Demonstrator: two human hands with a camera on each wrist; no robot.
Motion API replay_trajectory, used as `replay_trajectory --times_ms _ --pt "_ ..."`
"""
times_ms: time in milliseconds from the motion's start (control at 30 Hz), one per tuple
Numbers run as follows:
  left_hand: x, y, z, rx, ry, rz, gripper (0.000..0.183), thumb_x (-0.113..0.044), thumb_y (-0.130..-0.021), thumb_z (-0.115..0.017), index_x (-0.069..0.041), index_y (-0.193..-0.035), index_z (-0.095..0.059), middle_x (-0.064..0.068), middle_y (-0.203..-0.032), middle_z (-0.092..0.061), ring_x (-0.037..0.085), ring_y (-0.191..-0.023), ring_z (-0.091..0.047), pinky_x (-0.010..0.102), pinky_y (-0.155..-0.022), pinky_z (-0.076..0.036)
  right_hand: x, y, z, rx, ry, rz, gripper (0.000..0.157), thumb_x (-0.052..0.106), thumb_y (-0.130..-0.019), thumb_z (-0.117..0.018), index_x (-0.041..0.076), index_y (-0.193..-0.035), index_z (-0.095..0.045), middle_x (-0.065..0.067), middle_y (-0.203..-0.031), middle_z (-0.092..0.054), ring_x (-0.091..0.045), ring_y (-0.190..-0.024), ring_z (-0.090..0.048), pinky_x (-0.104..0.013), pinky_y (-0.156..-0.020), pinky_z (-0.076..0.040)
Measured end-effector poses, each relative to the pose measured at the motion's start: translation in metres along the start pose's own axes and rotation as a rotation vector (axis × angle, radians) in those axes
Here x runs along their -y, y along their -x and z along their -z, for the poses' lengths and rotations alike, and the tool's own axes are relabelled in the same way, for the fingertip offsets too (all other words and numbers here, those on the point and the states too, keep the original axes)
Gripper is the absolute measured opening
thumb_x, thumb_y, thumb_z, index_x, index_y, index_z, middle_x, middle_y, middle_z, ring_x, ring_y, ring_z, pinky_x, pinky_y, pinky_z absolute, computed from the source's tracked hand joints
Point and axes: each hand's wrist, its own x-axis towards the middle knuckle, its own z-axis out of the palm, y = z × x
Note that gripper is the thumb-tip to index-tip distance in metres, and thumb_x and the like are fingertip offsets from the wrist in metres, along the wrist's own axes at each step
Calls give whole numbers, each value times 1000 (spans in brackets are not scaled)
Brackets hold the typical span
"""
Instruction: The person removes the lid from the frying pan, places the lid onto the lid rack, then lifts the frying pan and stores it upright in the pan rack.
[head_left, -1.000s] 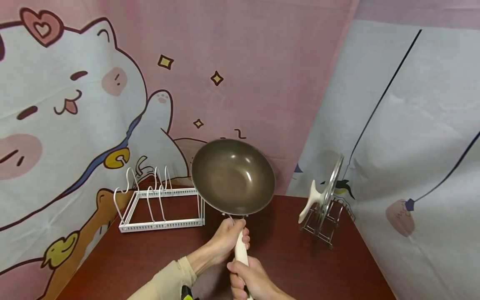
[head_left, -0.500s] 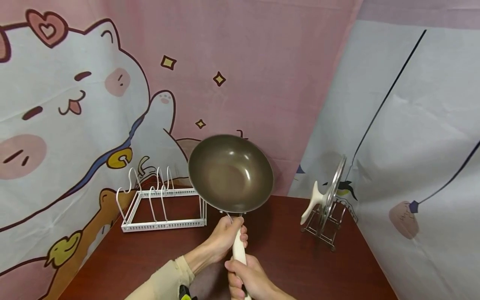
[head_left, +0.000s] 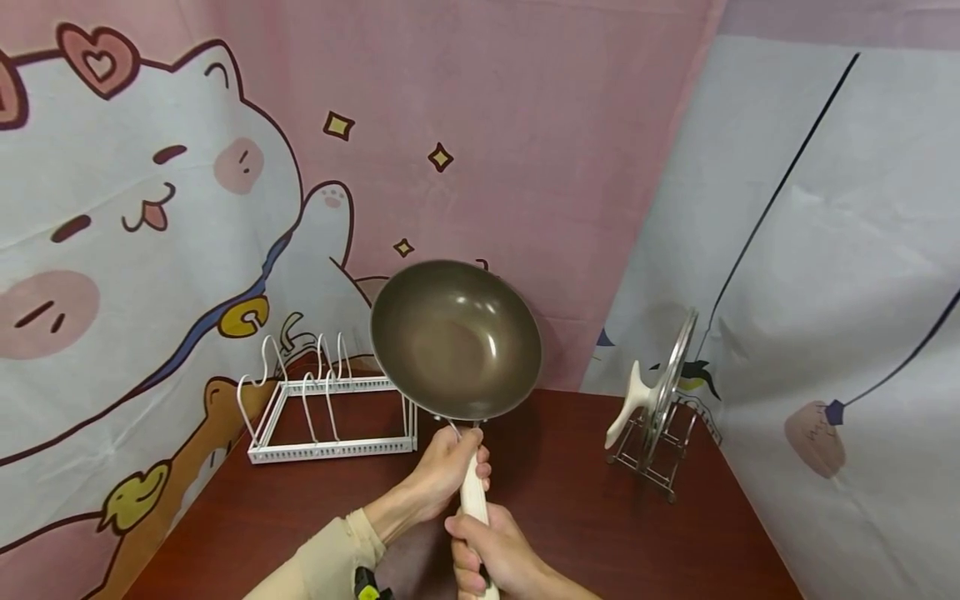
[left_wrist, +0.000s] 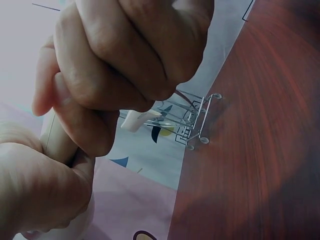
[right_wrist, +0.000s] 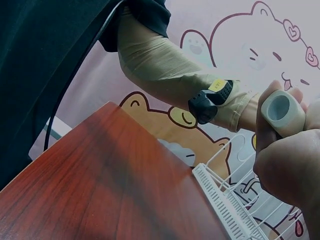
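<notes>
A wok (head_left: pixel 457 337) with a brown inside and a pale handle (head_left: pixel 472 493) is held up over the table, its hollow facing me in the head view. My left hand (head_left: pixel 441 468) grips the handle close to the bowl. Lower down, my right hand (head_left: pixel 497 546) is wrapped round the handle near its end. The hollow handle end (right_wrist: pixel 279 109) pokes out of the right hand (right_wrist: pixel 295 165) in the right wrist view. Fingers hide much of the handle in the left wrist view.
A white rack (head_left: pixel 330 450) with upright hoops stands left on the red-brown table (head_left: pixel 600 542). On the right, a wire stand (head_left: pixel 652 467) holds a glass lid (head_left: pixel 678 358) with a pale handle. Behind hangs a patterned cloth (head_left: pixel 525 125).
The wok has risen slightly and shifted a little left, both hands moving with it and keeping their grip. Rack and lid stand appear slightly further right as the head view shifts.
</notes>
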Motion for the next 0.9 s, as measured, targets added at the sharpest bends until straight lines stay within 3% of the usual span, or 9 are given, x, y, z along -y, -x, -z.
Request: replay_trajectory --times_ms 900 --pt "-11 11 15 -92 -73 -35 40 -18 -118 -44 -9 -80 -52 -2 -68 -51 12 -59 -55 24 -60 -58 -1 -19 -6 86 0 -19 34 23 -112 -61 16 -83 -46 11 -57 -44 -2 -43 -45 -24 -44 -45"
